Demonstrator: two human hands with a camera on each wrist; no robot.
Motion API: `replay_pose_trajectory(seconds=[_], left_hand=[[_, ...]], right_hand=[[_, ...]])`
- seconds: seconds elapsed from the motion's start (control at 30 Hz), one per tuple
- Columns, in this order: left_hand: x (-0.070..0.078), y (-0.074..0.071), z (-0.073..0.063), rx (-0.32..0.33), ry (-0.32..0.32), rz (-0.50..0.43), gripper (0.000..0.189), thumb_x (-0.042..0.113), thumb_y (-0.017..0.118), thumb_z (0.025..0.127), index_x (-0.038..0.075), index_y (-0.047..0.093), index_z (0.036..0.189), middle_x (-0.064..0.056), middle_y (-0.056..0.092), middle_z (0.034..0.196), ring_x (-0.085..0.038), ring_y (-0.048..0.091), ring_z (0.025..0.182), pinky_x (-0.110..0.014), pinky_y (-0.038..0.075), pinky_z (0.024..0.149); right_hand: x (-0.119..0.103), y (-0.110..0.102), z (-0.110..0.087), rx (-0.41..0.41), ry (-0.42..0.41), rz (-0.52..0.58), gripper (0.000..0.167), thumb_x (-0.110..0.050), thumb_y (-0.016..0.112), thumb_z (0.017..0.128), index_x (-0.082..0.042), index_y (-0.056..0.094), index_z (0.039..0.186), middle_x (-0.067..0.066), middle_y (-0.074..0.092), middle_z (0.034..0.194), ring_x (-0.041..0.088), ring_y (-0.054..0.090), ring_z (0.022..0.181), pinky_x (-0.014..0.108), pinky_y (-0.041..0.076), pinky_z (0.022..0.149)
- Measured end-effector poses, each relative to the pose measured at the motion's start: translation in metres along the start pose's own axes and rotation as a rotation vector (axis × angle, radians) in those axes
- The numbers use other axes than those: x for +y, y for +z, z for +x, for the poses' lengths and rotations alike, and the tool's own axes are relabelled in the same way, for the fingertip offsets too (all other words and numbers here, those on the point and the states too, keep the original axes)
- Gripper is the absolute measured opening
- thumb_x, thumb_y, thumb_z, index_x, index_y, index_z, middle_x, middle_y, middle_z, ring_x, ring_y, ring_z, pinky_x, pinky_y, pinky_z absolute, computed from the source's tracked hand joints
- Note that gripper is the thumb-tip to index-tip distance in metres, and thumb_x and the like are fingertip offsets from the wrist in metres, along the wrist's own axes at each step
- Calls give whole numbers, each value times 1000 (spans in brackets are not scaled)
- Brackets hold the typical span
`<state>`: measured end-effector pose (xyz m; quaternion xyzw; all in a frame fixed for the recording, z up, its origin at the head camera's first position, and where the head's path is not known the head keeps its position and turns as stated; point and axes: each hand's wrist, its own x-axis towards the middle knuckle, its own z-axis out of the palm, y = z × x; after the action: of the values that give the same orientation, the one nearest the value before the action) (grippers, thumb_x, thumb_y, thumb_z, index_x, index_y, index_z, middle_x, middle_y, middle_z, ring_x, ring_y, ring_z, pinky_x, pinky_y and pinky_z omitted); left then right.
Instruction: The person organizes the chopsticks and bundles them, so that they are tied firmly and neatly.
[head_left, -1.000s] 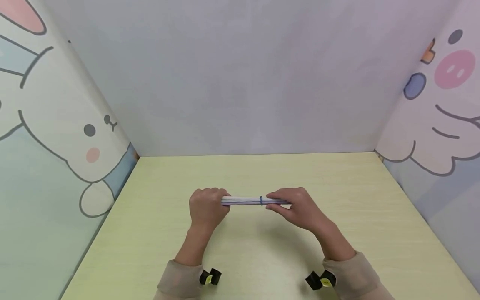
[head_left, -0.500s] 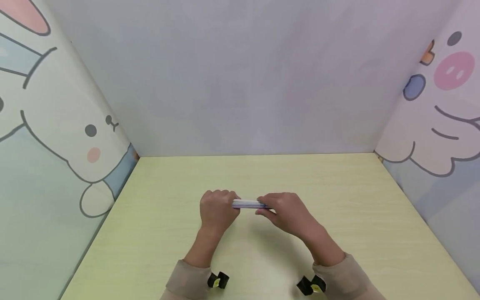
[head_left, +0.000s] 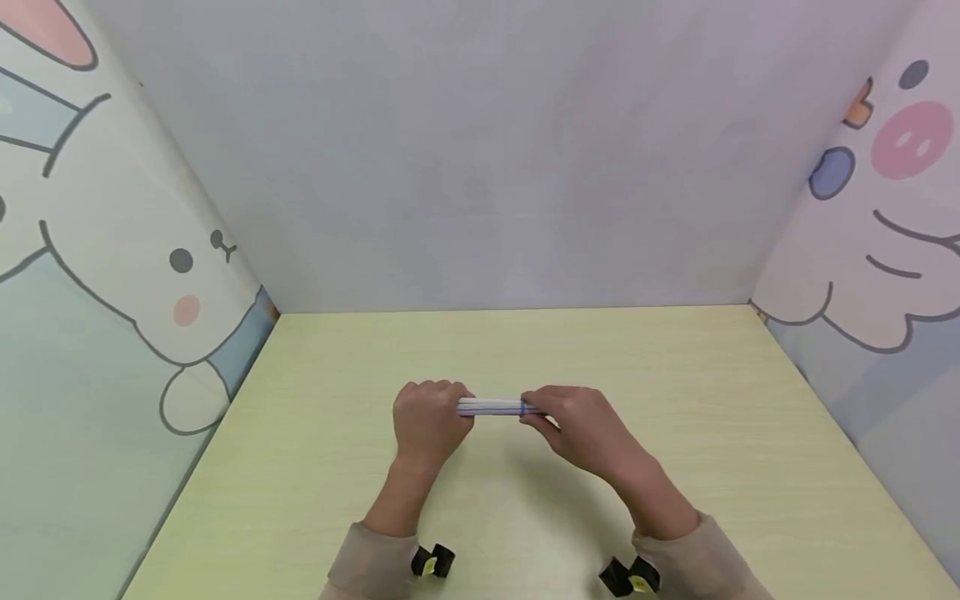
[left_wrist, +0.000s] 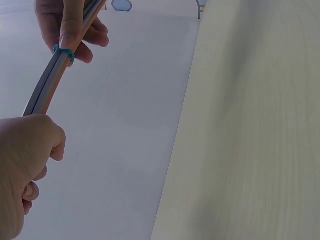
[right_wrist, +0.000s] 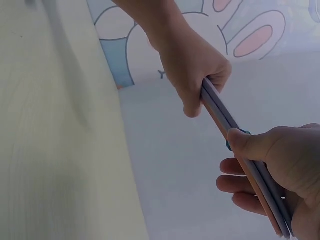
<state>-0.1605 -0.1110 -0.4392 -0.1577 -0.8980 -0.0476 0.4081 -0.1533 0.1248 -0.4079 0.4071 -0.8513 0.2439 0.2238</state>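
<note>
Both hands hold a bundle of long, thin sticks or strips (head_left: 495, 407), pale and grey-violet with an orange one along one side (right_wrist: 218, 116). A blue-green elastic band (left_wrist: 64, 52) circles it. My left hand (head_left: 431, 421) wraps its fingers round the bundle's left part in a fist. On the other side, my right hand (head_left: 581, 425) pinches the bundle at the band, thumb on one face and fingers behind. In the right wrist view the bundle's end passes under the right palm. The part inside the left fist is hidden. The bundle is held level above the table.
A pale yellow wooden table (head_left: 360, 350) lies below. A grey-white wall (head_left: 480, 167) stands behind, with cartoon-printed panels (head_left: 112, 317) on both sides. Black wrist devices (head_left: 432, 561) sit at both beige sleeves.
My right hand slid left along the bundle, covering the band, then moved back slightly so the band shows at its fingertips. The left hand shifted a little right, then slightly back, keeping its grip.
</note>
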Motion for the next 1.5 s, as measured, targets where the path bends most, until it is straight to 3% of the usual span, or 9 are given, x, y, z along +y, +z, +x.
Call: replay_pose_trajectory(seconds=[0.23,0.4,0.53,0.67,0.87,1.27,1.5], left_hand=[[9,-1,1,-13,-18,23,11,12,83,60,18,76,65,6,56,48,-11,38,40,-27,34,44],[13,1,1,-13,18,19,10,15,84,63,18,75,64,6,55,48,-10,36,40,-27,33,44],[12,3,2,-22,26,22,9,16,84,63,18,76,65,6,55,48,-10,35,40,-26,32,43],[7,0,3,-32,4,21,10,15,86,62,18,77,68,5,58,49,-12,39,39,-27,34,44],[6,-3,5,-33,-1,10,10,13,84,62,17,77,67,6,56,48,-10,33,40,-27,34,44],[8,-5,6,-13,2,41,8,14,83,63,16,75,63,5,50,45,-10,26,41,-27,32,43],[14,2,5,-41,36,30,12,15,82,67,17,72,60,6,45,44,-9,22,43,-26,27,43]], right_hand=[[-1,4,-1,6,-2,6,25,-11,87,77,-5,73,96,-2,73,87,4,58,66,22,50,60],[-3,8,2,-16,-5,33,26,-16,86,80,-6,74,101,-1,74,91,5,62,68,23,52,61],[-3,8,2,-42,40,22,35,-23,86,80,-5,74,108,1,76,97,9,69,74,27,55,65],[-1,5,0,-12,74,27,40,-21,88,77,-4,75,111,3,76,98,11,72,78,31,57,67],[0,7,2,19,6,22,20,-13,85,81,-10,74,98,-4,74,90,3,60,67,22,50,59],[-2,10,5,43,-33,-29,27,-16,87,79,-9,77,103,-2,76,94,7,67,67,25,52,58],[-2,14,4,-21,-19,-18,34,-24,84,82,-8,76,112,0,76,102,9,71,75,28,55,62]])
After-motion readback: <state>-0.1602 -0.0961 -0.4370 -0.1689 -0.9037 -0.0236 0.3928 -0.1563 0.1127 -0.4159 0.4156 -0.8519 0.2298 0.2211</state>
